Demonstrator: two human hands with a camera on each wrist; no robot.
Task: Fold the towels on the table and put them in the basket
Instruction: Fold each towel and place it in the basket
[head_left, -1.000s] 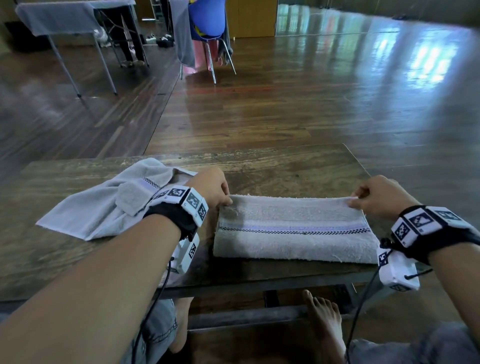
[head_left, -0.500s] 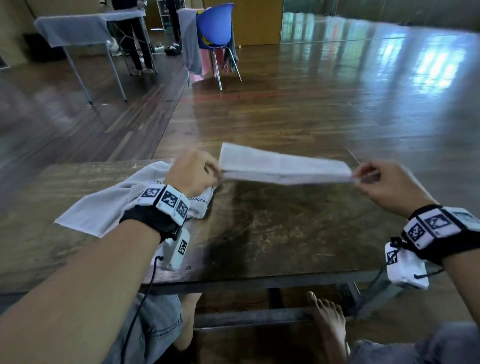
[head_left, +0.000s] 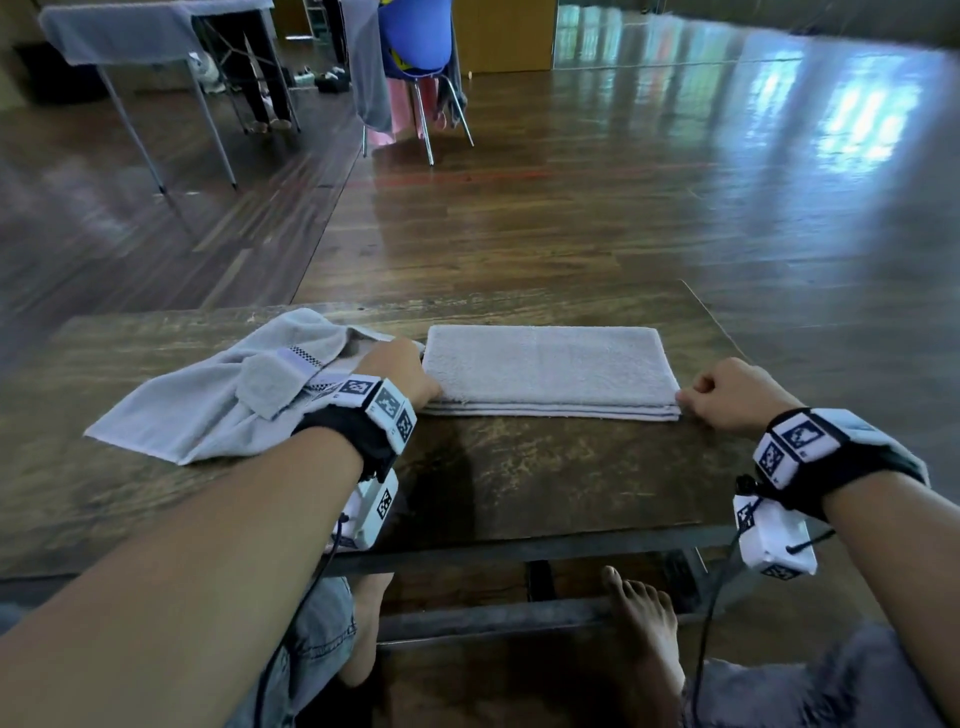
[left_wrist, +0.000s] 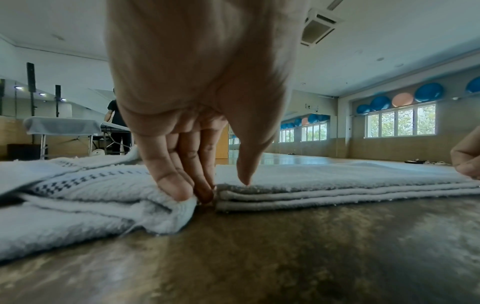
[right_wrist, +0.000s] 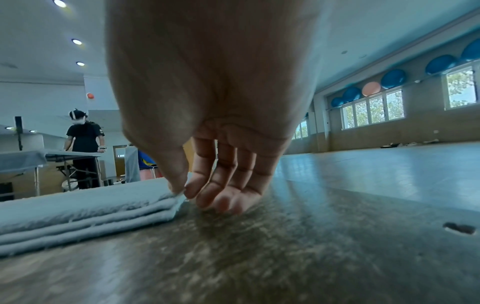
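Observation:
A grey folded towel (head_left: 545, 371) lies flat on the wooden table (head_left: 519, 483), its layered edges facing me. My left hand (head_left: 428, 392) is at its near left corner. In the left wrist view that thumb rests on top of the folded towel (left_wrist: 337, 181) and the fingers (left_wrist: 179, 185) reach down beside its end, pinching the corner. My right hand (head_left: 685, 400) pinches the near right corner between thumb and index fingertip (right_wrist: 191, 193). A second, crumpled towel (head_left: 218, 395) with a checked stripe lies to the left, touching my left hand. No basket is in view.
The table's right edge (head_left: 722, 332) runs close to my right hand. My bare feet (head_left: 644, 623) are under the front rail. Across the wooden floor stand a blue chair (head_left: 415, 36) draped with cloth and a covered table (head_left: 145, 26), with a person (right_wrist: 85, 148) beside it.
Both hands lifted the half-folded towel off the table and laid it down again farther from me, folded over once more. Its checked stripe no longer shows.

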